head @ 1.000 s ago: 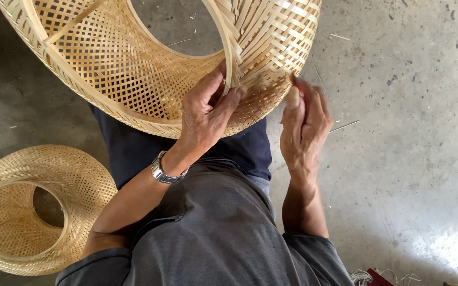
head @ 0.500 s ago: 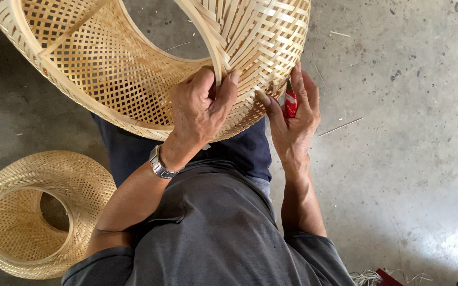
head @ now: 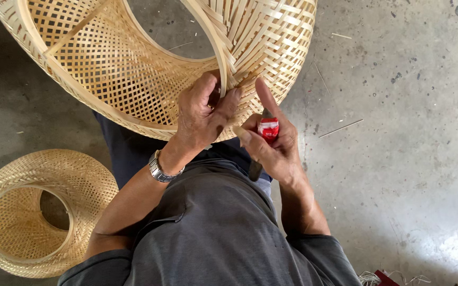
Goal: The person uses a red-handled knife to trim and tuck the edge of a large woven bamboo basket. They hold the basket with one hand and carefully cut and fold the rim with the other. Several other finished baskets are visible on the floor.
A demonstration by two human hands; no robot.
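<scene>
**Hands at the rim of a woven bamboo frame**

The left hand (head: 203,114) is clamped on the pale rim strip (head: 214,50) of the large woven bamboo frame (head: 133,69), thumb and fingers pinched together where that strip meets the open weave. The frame hangs just above and ahead of both hands, tilted, its lattice wall spreading away to the left of the left hand and its looser slanted weave rising above the right. A metal wristwatch (head: 160,168) sits on the left wrist.

The right hand (head: 271,143) is just beside the left, nearly touching it, closed around a small tool with a red handle (head: 269,128); its forefinger points up against the lower edge of the frame. The tool's dark end sticks out below the palm, and its working tip is hidden behind the fingers.

Well apart, down to the left of the left elbow, a smaller woven bamboo frame (head: 33,212) lies on the concrete floor (head: 398,159). A thin loose sliver (head: 341,128) lies on the floor to the right of the right hand. Nothing stands between the hands and the rim.
</scene>
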